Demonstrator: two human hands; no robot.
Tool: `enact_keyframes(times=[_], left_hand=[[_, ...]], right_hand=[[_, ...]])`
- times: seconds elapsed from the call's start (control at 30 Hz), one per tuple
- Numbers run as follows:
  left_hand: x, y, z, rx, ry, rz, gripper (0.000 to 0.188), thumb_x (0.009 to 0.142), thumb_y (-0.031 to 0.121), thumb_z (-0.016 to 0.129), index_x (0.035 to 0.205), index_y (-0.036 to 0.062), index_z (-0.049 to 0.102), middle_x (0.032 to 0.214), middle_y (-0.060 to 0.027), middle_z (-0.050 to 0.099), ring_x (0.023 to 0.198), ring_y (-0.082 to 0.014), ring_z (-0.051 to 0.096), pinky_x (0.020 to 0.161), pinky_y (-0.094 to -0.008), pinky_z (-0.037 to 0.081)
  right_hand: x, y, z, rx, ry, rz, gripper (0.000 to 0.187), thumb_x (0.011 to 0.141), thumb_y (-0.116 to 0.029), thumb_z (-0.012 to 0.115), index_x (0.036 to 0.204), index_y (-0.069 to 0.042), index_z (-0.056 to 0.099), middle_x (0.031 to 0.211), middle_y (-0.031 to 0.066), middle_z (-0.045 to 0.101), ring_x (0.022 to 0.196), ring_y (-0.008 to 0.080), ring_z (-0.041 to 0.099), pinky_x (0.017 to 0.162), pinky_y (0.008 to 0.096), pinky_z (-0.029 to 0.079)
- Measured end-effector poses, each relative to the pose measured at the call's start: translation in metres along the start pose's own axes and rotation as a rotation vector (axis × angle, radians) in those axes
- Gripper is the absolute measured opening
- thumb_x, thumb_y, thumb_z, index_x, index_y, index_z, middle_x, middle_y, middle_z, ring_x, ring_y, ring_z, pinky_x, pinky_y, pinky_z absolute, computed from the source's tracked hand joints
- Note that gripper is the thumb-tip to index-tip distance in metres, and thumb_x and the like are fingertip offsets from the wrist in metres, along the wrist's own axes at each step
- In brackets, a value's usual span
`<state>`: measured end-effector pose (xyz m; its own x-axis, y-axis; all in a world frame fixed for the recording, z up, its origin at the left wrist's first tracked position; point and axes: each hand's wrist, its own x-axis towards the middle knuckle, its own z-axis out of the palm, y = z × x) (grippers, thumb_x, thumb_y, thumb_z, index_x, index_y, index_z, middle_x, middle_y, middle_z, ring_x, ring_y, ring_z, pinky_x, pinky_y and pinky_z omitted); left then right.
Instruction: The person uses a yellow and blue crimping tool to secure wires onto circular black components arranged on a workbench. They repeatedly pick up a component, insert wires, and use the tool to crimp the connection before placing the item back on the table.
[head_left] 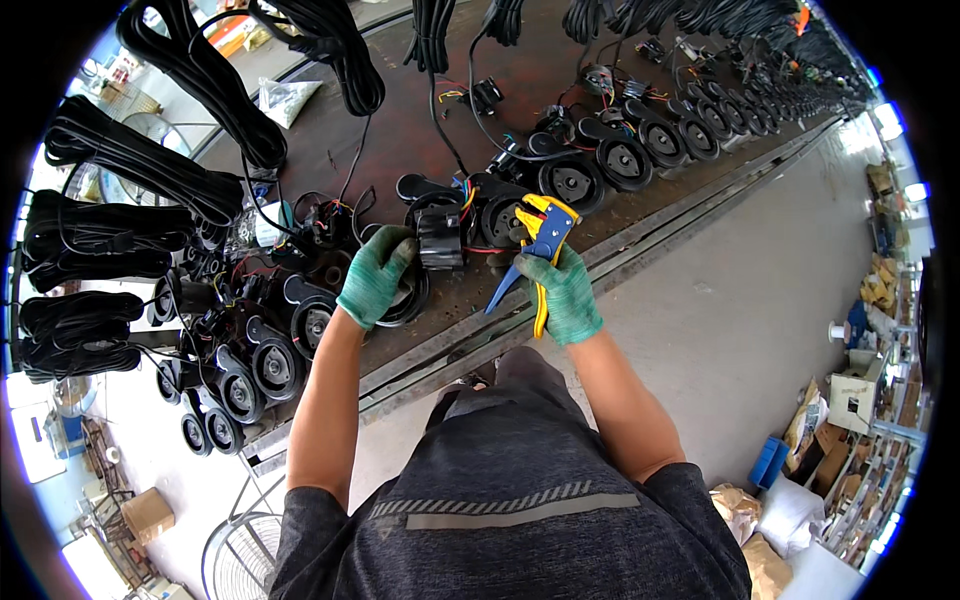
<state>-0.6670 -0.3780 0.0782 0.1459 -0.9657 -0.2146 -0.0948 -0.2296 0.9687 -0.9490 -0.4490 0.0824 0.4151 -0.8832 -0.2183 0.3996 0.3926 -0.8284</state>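
A pair of wire strippers point(548, 232) with yellow jaws and blue and yellow handles is gripped in my right hand point(568, 300), which wears a green glove. My left hand point(376, 278), gloved the same way, has its fingers closed at the left side of a black ribbed part point(440, 238). That grip is partly hidden. Coloured wires point(468, 197) rise from the top of this part, and a red wire point(484, 250) runs right, toward the strippers. Beneath the left hand lies a black wheel-like housing point(408, 303), mostly covered. Another round black housing point(500, 220) sits just behind the strippers.
Along the dark workbench point(390, 130) run rows of black wheel-like housings point(622, 160). Bundled black cables point(205, 85) hang at the far and left sides. A clear bag point(287, 100) lies at the back left. A fan point(240, 555) stands lower left; boxes and sacks point(790, 515) line the right.
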Motion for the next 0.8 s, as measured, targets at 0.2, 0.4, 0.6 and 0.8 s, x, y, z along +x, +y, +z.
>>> enact_keyframes(times=[0.2,0.4,0.6,0.8], left_hand=[[-0.009,0.07,0.044,0.964,0.36,0.599,0.047,0.086,0.007,0.072,0.132,0.0098,0.063,0.132,-0.0147,0.062,0.117,-0.039,0.063,0.095,-0.0503,0.051],[0.021,0.074,0.075,0.848,0.021,0.707,0.067,0.076,0.004,0.072,0.141,0.0019,0.054,0.143,-0.0236,0.056,0.134,-0.045,0.051,0.12,-0.0553,0.032],[0.042,0.066,0.098,1.002,0.093,0.739,0.049,0.082,0.009,0.074,0.13,0.0081,0.065,0.131,-0.0153,0.066,0.125,-0.0381,0.058,0.111,-0.0512,0.039],[0.047,0.074,0.118,0.903,0.215,0.669,0.021,0.087,0.015,0.076,0.107,0.0082,0.078,0.117,-0.0134,0.072,0.112,-0.0364,0.065,0.105,-0.0485,0.044]], right_hand=[[0.001,-0.023,0.019,-0.295,0.06,-0.057,0.028,0.089,-0.011,0.078,0.115,-0.004,0.069,0.093,-0.0029,0.066,0.083,0.0066,0.06,0.073,0.0234,0.048],[0.02,-0.028,0.005,-0.355,-0.141,-0.115,0.036,0.09,-0.008,0.076,0.125,-0.002,0.068,0.105,-0.0002,0.069,0.095,0.0093,0.063,0.085,0.0273,0.053],[0.026,-0.049,-0.025,-0.297,-0.222,-0.023,0.034,0.092,-0.01,0.075,0.124,-0.002,0.066,0.105,0.0011,0.069,0.095,0.0098,0.064,0.09,0.0281,0.053],[0.021,-0.047,-0.071,0.034,-0.032,0.178,0.039,0.097,-0.02,0.072,0.131,-0.007,0.06,0.112,0.0033,0.067,0.098,0.0165,0.068,0.087,0.0341,0.06]])
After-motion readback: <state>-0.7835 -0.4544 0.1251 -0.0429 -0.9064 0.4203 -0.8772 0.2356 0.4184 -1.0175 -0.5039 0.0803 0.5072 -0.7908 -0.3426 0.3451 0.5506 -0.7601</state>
